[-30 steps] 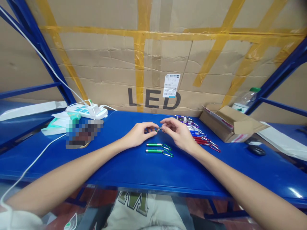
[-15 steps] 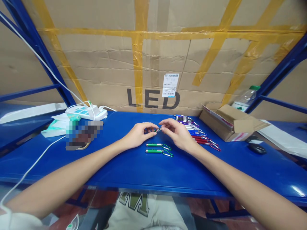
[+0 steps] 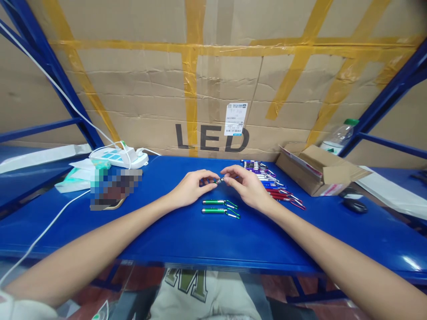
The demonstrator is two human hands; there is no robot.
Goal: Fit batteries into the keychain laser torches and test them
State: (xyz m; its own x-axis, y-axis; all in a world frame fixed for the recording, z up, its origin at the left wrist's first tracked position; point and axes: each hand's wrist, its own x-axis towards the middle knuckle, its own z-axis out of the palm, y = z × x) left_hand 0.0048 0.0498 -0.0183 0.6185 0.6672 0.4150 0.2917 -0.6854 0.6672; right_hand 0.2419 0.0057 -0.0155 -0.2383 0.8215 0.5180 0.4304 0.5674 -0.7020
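My left hand (image 3: pixel 191 187) and my right hand (image 3: pixel 246 183) meet over the middle of the blue table. Between their pinched fingertips is a small green penlight (image 3: pixel 219 181), mostly covered by the fingers; a dark and silvery end shows in the gap. Just in front of my hands lie two more green penlights (image 3: pixel 215 211) side by side, each with a carabiner clip pointing right. Past my right wrist is a row of similar penlights in red (image 3: pixel 278 194), blue (image 3: pixel 265 183), silver, purple and black, partly hidden by that hand.
At the right stand an open cardboard box (image 3: pixel 313 171), a black mouse (image 3: pixel 355 205) and a plastic bottle (image 3: pixel 340 135). To the left are a white power strip (image 3: pixel 138 159), a tissue pack (image 3: pixel 78 178) and a pixelated phone-like object (image 3: pixel 115 191). A large LED carton (image 3: pixel 143 98) closes off the back.
Both hands keep the same pinch on the green penlight, with hardly any finger movement. The whole view has shifted very slightly.
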